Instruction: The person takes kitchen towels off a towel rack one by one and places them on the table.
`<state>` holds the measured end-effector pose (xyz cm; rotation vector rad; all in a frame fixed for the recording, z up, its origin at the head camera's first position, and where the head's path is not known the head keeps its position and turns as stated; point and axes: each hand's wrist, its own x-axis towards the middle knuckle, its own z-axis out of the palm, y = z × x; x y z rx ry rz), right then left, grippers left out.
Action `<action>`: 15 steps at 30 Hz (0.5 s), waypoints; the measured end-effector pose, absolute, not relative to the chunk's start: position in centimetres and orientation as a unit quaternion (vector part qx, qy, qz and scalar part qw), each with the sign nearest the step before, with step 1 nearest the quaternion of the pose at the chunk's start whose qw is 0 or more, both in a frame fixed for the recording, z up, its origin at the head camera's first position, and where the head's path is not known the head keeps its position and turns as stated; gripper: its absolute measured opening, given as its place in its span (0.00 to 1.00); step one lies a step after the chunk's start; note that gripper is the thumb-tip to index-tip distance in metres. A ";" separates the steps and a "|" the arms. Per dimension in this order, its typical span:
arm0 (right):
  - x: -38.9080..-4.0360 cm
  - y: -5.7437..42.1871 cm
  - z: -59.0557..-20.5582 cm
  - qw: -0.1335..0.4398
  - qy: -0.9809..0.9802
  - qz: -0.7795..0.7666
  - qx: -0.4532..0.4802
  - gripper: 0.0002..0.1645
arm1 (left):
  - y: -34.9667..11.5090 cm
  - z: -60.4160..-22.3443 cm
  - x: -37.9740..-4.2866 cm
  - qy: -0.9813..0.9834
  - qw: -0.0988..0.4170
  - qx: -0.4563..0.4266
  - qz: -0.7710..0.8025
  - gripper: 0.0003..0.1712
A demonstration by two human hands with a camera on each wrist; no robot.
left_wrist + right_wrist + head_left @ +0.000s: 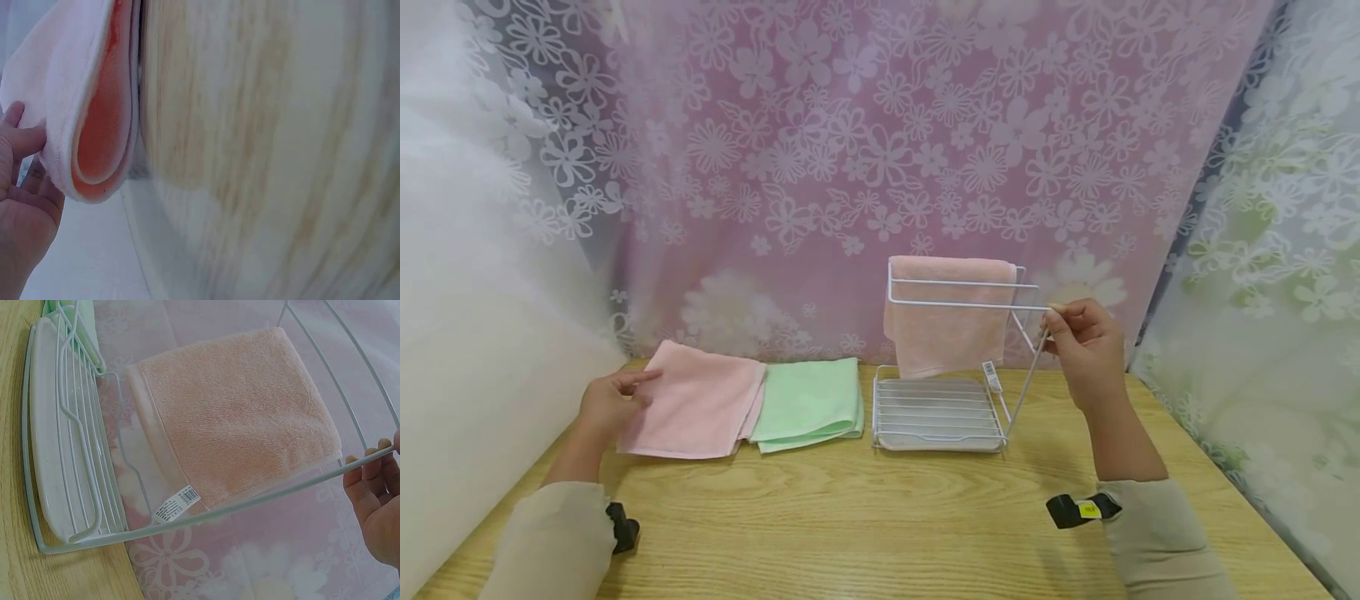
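A white wire rack [970, 305] with a tray at its base stands right of centre. A folded peach towel [952, 321] hangs over one of its upper bars. My right hand [1088, 350] holds the rack's near right corner between thumb and fingers. To the left, my left hand [612, 406] grips the left edge of a folded pink towel [703, 404], whose looped layers bulge in the left wrist view. Part of that hand is out of the left wrist frame. A folded light green towel [808, 402] lies between the pink towel and the rack, touching the pink one.
The pale tray [936, 417] sits under the rack's lower wires. A white barcode label [178, 504] hangs on the rack's side. Behind the wooden table [850, 525] is a pink flowered curtain [820, 167], with white sheeting [482, 333] at the left.
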<state>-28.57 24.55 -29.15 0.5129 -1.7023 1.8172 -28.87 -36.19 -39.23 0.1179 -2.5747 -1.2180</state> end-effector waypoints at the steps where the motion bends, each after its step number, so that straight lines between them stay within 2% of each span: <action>1: -28.6 24.6 -29.2 0.295 -0.640 0.683 0.192 0.05 | -36.3 -39.3 -29.0 -0.895 0.137 0.042 -0.422 0.26; 6: -28.5 24.5 -29.2 0.295 -0.642 0.682 0.190 0.09 | -36.8 -39.8 -29.7 -0.911 0.111 0.052 -0.393 0.30; 15: -28.6 24.5 -29.2 0.299 -0.641 0.682 0.185 0.09 | -37.7 -40.7 -30.6 -0.942 0.094 0.044 -0.319 0.32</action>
